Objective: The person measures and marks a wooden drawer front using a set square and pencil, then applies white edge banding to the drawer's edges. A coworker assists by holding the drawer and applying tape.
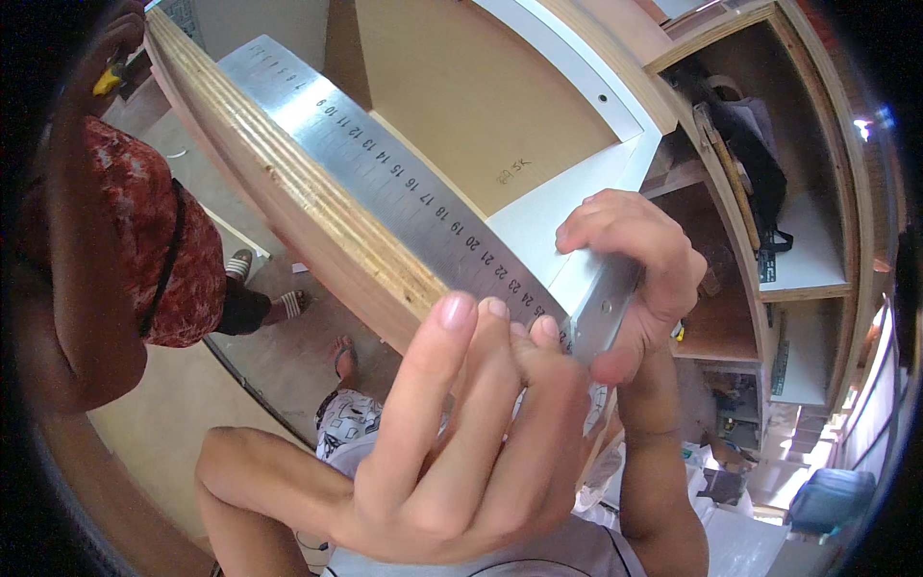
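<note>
A steel try square (pixel 413 188) with a marked blade lies along the pale plywood edge (pixel 317 192) of a cabinet panel. Its thick metal stock (pixel 608 306) is at the near right end, where my right hand (pixel 654 264) grips it with fingers curled over the top and thumb below. My left hand (pixel 471 442) is bent at the near end of the blade. Its fingertips press on the blade and the plywood edge beside it. Part of the blade end and stock is hidden behind my left fingers.
Beyond the blade is the cabinet's inside with a brown back panel (pixel 461 115) and white side. Open shelving (pixel 808 288) at the right holds a dark bag (pixel 755 154). At the left stands another person (pixel 154 231) in red patterned clothing, a yellow object (pixel 106 81) by their hand.
</note>
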The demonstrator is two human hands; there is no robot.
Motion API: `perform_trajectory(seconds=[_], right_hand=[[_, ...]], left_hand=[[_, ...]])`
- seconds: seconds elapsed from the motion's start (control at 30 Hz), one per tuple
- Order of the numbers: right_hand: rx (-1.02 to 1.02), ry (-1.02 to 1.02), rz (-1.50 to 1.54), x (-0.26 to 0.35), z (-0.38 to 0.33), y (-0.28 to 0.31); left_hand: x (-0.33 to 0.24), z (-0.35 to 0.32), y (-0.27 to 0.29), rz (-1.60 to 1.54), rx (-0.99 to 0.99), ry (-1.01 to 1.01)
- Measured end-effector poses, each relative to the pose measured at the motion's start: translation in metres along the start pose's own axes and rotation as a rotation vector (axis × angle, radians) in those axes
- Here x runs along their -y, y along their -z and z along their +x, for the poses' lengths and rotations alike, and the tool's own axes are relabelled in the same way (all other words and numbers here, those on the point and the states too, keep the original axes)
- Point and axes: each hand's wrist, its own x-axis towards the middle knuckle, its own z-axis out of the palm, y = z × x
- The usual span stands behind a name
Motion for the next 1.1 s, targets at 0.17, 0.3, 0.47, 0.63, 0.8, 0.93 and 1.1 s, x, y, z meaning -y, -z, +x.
perform_trajectory(seconds=[0.17,0.3,0.47,0.63,0.8,0.93,1.1], right_hand=[[0.256,0.041,-0.199,0.029,-0.006,0.018],[0.356,-0.07,-0.17,0.06,-0.002,0.024],[0.416,0.089,-0.401,0.038,-0.023,0.036],[0.307,0.117,-0.327,0.045,-0.034,0.023],[0.188,-0.006,-0.246,0.04,-0.043,0.019],[0.089,0.134,-0.283,0.017,-0.032,0.008],[-0.146,0.095,-0.533,-0.075,-0.038,0.016]], left_hand=[[0.007,0.001,0.002,-0.045,-0.013,-0.113],[0.012,-0.002,-0.004,-0.007,-0.078,-0.18],[0.001,-0.008,-0.023,-0.013,-0.248,-0.101],[-0.025,-0.032,-0.019,-0.157,-0.667,-0.096],[-0.039,-0.127,-0.001,-0.474,-0.597,-0.118],[-0.036,-0.231,-0.028,-0.243,-0.288,0.158],[-0.104,-0.368,-0.013,-0.089,0.107,0.561]])
